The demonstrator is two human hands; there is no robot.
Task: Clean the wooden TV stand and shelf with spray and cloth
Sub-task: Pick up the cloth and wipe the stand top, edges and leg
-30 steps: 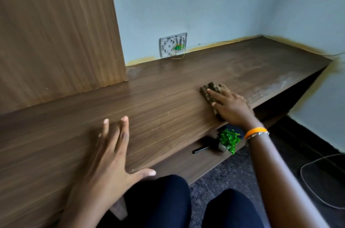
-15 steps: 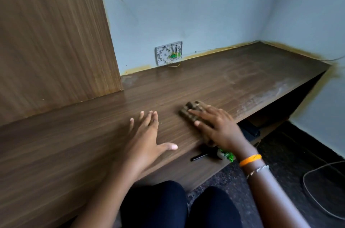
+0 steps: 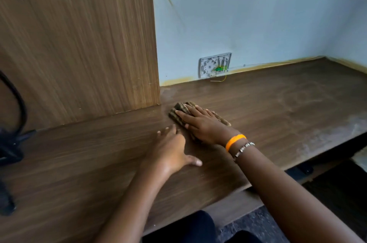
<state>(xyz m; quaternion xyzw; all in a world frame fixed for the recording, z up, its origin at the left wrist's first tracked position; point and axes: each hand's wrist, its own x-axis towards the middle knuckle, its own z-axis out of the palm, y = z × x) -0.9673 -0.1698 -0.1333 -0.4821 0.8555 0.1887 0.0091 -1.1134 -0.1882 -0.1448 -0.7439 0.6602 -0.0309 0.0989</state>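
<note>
The wooden TV stand top (image 3: 278, 107) runs from the lower left to the far right corner; its right part looks dusty and streaked. A brown striped cloth (image 3: 179, 112) lies on it near the foot of the upright wooden panel (image 3: 79, 40). My right hand (image 3: 202, 125) presses flat on the cloth with straight fingers, an orange band and a bracelet on its wrist. My left hand (image 3: 171, 149) rests flat on the wood just left of it, fingers spread, holding nothing. No spray bottle is in view.
A broken wall socket plate (image 3: 215, 65) with loose wires sits just above the stand's back edge. A black cable and dark object (image 3: 12, 135) are at the far left. A lower shelf (image 3: 234, 206) shows under the front edge, with dark floor to the right.
My right hand slid the cloth left and toward the back, up to the panel's foot. My left hand moved forward and right beside it. The view shifted left.
</note>
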